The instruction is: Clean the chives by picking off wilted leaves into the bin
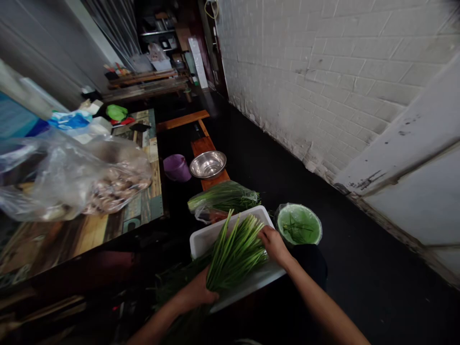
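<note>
At lower centre, the left hand (201,289) has fingers clamped round greens (237,249) over a tub (201,241); the right hand's (275,245) fingers curl together beside them, grip uncertain.

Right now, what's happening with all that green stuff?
A person's left hand holds a bunch of long green stalks over a white tub, and the right hand has its fingers at their pale ends. More greens lie in a clear bag beyond the tub; green bits sit in the bucket on the right.
</note>
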A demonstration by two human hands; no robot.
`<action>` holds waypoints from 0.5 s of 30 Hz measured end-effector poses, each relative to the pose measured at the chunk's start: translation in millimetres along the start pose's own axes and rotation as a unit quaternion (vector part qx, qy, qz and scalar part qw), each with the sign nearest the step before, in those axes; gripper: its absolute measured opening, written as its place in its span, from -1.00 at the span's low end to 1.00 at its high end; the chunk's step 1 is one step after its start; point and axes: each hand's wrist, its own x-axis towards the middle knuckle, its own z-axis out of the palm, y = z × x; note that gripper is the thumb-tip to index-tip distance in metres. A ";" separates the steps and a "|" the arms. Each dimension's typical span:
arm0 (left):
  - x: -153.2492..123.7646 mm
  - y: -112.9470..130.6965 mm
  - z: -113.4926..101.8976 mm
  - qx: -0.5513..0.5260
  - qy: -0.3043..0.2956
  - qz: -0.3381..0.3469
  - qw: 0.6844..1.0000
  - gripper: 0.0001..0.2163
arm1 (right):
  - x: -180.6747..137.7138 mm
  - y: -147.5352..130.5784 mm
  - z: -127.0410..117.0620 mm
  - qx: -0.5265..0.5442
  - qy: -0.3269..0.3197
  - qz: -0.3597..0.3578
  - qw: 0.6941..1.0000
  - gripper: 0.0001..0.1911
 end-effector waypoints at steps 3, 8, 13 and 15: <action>0.8 5.1 0.6 -0.001 0.014 -0.012 1.000 -0.33 | 0.2 6.3 -5.7 0.058 0.012 0.047 0.997 -0.66; 4.0 11.6 2.5 0.000 0.018 0.001 1.000 -0.37 | -1.0 12.4 -16.1 0.133 0.020 0.086 0.987 -0.59; 5.5 12.1 2.7 0.000 0.024 -0.004 1.000 -0.39 | -0.2 31.8 -27.3 0.186 0.091 0.116 0.971 -0.57; 4.0 10.2 1.6 0.004 0.028 -0.016 0.999 -0.40 | 1.3 46.2 -37.4 0.190 0.135 0.128 0.964 -0.55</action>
